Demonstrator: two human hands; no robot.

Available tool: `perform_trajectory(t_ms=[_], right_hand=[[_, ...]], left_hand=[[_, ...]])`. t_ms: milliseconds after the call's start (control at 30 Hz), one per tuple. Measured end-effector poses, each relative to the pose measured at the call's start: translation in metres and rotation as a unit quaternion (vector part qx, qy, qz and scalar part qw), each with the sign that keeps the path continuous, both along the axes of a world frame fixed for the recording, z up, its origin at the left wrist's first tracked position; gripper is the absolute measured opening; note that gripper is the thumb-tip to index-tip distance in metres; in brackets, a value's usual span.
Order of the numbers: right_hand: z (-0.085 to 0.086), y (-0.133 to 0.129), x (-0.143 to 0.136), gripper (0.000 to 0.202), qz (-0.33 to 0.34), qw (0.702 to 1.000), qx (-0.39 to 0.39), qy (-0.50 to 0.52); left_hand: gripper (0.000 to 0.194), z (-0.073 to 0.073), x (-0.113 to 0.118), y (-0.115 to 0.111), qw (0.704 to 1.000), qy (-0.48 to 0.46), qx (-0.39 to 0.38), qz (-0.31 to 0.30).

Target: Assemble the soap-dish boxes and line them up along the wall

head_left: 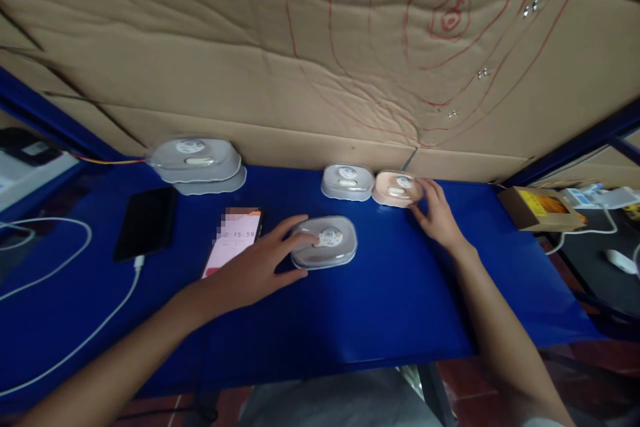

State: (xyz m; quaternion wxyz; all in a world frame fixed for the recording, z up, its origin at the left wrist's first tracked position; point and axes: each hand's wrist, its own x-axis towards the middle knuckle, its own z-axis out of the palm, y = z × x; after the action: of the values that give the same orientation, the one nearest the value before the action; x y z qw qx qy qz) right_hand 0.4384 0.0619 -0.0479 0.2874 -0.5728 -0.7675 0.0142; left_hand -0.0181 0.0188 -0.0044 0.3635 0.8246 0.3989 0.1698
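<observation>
My left hand (267, 257) spans the left end of a grey plastic box with a clear lid (337, 253) on the blue table. Its thumb is at the near edge, one finger rests on top by the round label, and another reaches the far edge. Farther back, my right hand (437, 213) has thumb and fingers around the right end of a pink lidded box (393, 195). Just left of that, close beside it, stands another grey lidded box (347, 183). Two more grey boxes (200, 163) are stacked at the back left.
A phone showing a timer (235, 240) lies by my left forearm. Left of it is a black device (147, 223) with a white cable (131, 293). Cardboard (225, 47) walls off the table's back. A small carton (537, 210) stands at the right edge.
</observation>
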Motion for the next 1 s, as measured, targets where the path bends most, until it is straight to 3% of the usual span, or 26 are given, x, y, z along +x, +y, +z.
perform_trajectory(t_ms=[100, 233, 300, 400, 533, 767, 1000], right_hand=[[0.000, 0.001, -0.022, 0.066, 0.014, 1.000, 0.006, 0.016], [0.019, -0.019, -0.053, 0.056, 0.038, 0.997, 0.018, 0.068], [0.031, -0.038, -0.072, 0.053, 0.104, 0.991, -0.010, 0.081], [0.041, -0.066, -0.103, 0.083, 0.249, 0.964, -0.097, 0.010], [0.037, -0.082, -0.126, 0.065, 0.302, 0.943, -0.127, -0.053], [0.033, -0.073, -0.109, 0.065, 0.283, 0.951, -0.121, 0.015], [0.007, -0.054, -0.092, 0.064, 0.164, 0.984, -0.066, -0.007]], left_hand=[[0.047, -0.002, 0.011, -0.008, 0.999, 0.021, 0.012, -0.029], [0.074, -0.005, 0.027, -0.010, 1.000, 0.011, 0.012, -0.027], [0.084, -0.008, 0.033, -0.010, 1.000, 0.001, 0.015, -0.027], [0.094, -0.015, 0.037, -0.011, 0.999, 0.006, 0.025, -0.027], [0.102, -0.026, 0.037, -0.016, 0.999, 0.013, 0.050, -0.011], [0.106, -0.036, 0.030, -0.022, 0.998, -0.011, 0.055, -0.003], [0.108, -0.018, 0.020, -0.019, 0.999, -0.001, -0.032, -0.033]])
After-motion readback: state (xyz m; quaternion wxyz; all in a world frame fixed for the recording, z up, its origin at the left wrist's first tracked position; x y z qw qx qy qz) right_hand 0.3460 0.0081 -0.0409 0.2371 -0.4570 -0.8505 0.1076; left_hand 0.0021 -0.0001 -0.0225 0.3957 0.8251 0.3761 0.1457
